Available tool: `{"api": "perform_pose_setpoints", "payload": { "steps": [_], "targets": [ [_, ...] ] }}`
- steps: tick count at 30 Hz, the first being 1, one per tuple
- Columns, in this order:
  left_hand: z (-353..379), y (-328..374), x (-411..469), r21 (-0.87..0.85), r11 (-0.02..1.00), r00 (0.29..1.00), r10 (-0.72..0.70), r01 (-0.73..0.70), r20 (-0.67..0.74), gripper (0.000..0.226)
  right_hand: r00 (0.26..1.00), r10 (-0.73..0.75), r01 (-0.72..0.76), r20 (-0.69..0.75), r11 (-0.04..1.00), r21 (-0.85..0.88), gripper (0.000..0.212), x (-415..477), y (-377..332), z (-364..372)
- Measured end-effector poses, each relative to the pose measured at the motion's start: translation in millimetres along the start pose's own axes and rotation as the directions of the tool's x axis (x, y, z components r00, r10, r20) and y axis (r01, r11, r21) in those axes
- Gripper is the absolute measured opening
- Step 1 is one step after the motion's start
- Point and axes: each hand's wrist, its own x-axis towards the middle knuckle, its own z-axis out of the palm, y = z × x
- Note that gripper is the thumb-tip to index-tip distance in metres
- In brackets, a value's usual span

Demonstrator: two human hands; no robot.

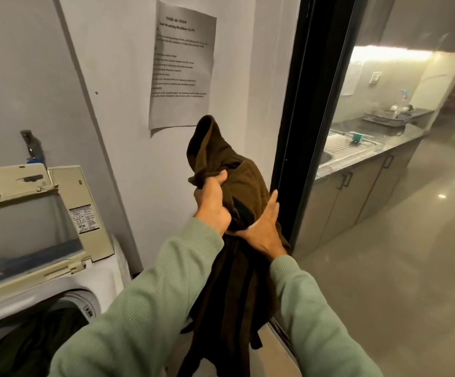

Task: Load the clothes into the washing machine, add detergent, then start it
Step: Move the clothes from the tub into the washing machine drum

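1. Brown garment [220, 159] is held up in front of the wall, to the right of the washer [106, 273] and well clear of its opening. It is not yet loaded.
2. Loading looks under way: the lid [30, 213] stands raised, and dark cloth already lies in the drum [30, 341] at the lower left.
3. By these signs the task is in its first stage. This garment has yet to go in, and whether more clothes wait out of view cannot be told.
4. Detergent is nowhere in sight, so adding it, lowering the lid and starting the cycle all appear to remain.
5. Left hand [212, 205] is closed tight on the garment, its fingers curled round a bunched fold near the middle of the bundle, with the top of the cloth rising above it.
6. Right hand [261, 229] lies flat against the bundle's right side, fingers straight and pointing up, thumb spread beneath. It supports the bundle rather than clenching it.
7. Below both hands the rest of the garment hangs loose between the green sleeves [153, 295] – a long tail that will likely need gathering on the way to the drum.
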Motion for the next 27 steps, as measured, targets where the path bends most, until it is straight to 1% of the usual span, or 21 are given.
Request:
{"api": "perform_pose_setpoints", "payload": {
  "steps": [2,4,5,7,8,9,10,11,12,13,14,15,16,17,18,19,20,21,22,24,27],
  "targets": [
    [-6.5,2.6,-1.2,0.007,1.0,0.999,-0.031,0.031,0.014,0.051,0.999,0.025,-0.03,0.038,0.99,0.136,0.137,5.1,8.9,-3.4],
    [-14.7,10.6,0.6,0.046,0.997,0.995,-0.068,0.065,0.067,0.048,0.997,0.044,-0.059,0.071,0.971,0.232,0.079,5.6,14.1,-2.4],
    [-19.5,17.5,1.3,0.067,0.995,0.992,-0.077,0.07,0.105,0.043,0.996,0.07,-0.081,0.054,0.971,0.226,0.057,5.8,14.1,-0.3],
    [-27.2,38.0,-1.9,0.175,0.984,0.987,-0.05,0.022,0.156,0.036,0.992,0.122,-0.119,-0.01,0.981,0.154,0.044,7.5,11.3,4.6],
    [-31.4,50.6,-0.6,0.247,0.968,0.99,0.013,-0.048,0.143,0.04,0.989,0.142,-0.138,-0.043,0.986,0.09,0.044,8.6,6.7,5.2],
    [-37.7,64.0,4.0,0.321,0.933,0.985,0.14,-0.165,0.102,0.055,0.985,0.153,-0.152,-0.078,0.988,0.024,0.043,9.8,1.8,4.7],
    [-44.6,79.6,7.7,0.455,0.823,0.936,0.343,-0.339,0.077,0.079,0.982,0.154,-0.159,-0.109,0.987,-0.034,0.041,10.6,-3.6,3.2],
    [-51.1,96.8,8.7,0.653,0.56,0.816,0.554,-0.51,0.162,0.106,0.98,0.15,-0.161,-0.13,0.984,-0.079,0.04,11.3,-8.4,0.7],
    [-57.1,110.8,9.3,0.793,0.162,0.667,0.651,-0.587,0.361,0.124,0.982,0.136,-0.152,-0.134,0.982,-0.115,0.039,11.5,-14.0,-1.4],
    [-62.2,119.8,9.4,0.803,-0.212,0.593,0.575,-0.558,0.564,0.136,0.987,0.107,-0.126,-0.123,0.981,-0.15,0.037,11.6,-19.0,-1.7],
    [-67.6,123.1,12.6,0.731,-0.457,0.613,0.405,-0.507,0.679,0.142,0.993,0.066,-0.084,-0.1,0.98,-0.181,0.036,11.8,-24.7,0.2],
    [-72.3,119.9,16.3,0.663,-0.582,0.682,0.237,-0.471,0.692,0.146,0.997,0.026,-0.039,-0.07,0.979,-0.201,0.035,11.3,-30.6,3.3],
    [-79.0,109.8,23.7,0.631,-0.634,0.758,0.107,-0.447,0.644,0.148,0.999,-0.017,0.008,-0.043,0.977,-0.212,0.035,10.4,-36.6,6.4],
    [-86.2,97.5,28.1,0.644,-0.629,0.814,0.03,-0.436,0.58,0.15,0.998,-0.062,0.058,-0.013,0.975,-0.215,0.034,10.5,-44.0,9.9],
    [-93.6,83.4,32.8,0.705,-0.552,0.85,-0.014,-0.446,0.527,0.153,0.994,-0.11,0.111,0.014,0.974,-0.199,0.033,11.7,-52.0,12.4],
    [-99.7,70.5,37.3,0.791,-0.384,0.866,-0.05,-0.476,0.497,0.155,0.988,-0.154,0.157,0.03,0.974,-0.163,0.032,14.7,-58.9,14.1],
    [-104.6,57.3,41.0,0.853,-0.147,0.866,-0.081,-0.5,0.493,0.156,0.981,-0.192,0.195,0.035,0.974,-0.113,0.03,17.5,-66.1,14.9],
    [-107.0,44.3,42.3,0.862,0.08,0.856,-0.107,-0.5,0.506,0.154,0.975,-0.22,0.221,0.025,0.974,-0.052,0.028,20.9,-72.1,16.1],
    [-107.1,30.3,41.2,0.845,0.244,0.851,-0.115,-0.476,0.513,0.15,0.972,-0.236,0.236,0.005,0.972,0.019,0.025,23.3,-76.2,16.6],
    [-102.3,7.1,36.6,0.8,0.407,0.865,-0.046,-0.441,0.5,0.144,0.97,-0.242,0.242,-0.023,0.951,0.193,0.02,27.5,-80.4,16.7],
    [-91.3,-8.1,32.7,0.73,0.493,0.871,0.145,-0.474,0.469,0.139,0.971,-0.24,0.22,0.016,0.912,0.347,0.029,27.0,-84.4,9.0]
  ]
}}
